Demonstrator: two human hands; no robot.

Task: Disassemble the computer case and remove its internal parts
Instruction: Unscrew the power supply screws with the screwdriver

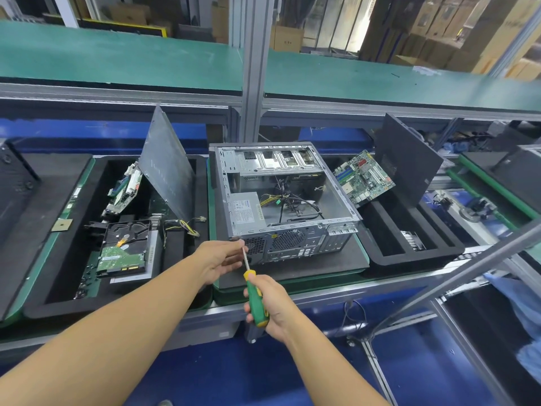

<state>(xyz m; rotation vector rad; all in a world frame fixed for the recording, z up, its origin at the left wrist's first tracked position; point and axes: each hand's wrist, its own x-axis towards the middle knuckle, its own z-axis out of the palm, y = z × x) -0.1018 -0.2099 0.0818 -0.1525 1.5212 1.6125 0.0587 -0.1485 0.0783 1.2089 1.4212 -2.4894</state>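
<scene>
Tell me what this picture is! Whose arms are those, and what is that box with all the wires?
The camera sits on a person's head, so you see their own two arms from above. The right hand grips a green and yellow screwdriver. The left hand reaches its thin metal shaft, probably to guide it. The tip is at the near corner of a computer case that lies open on a black mat. Inside it are loose wires and a silver box, the power supply. The person is taking the computer apart. Other parts lie in black trays: a hard drive and a grey side panel on the left, and a green circuit board on the right.
</scene>
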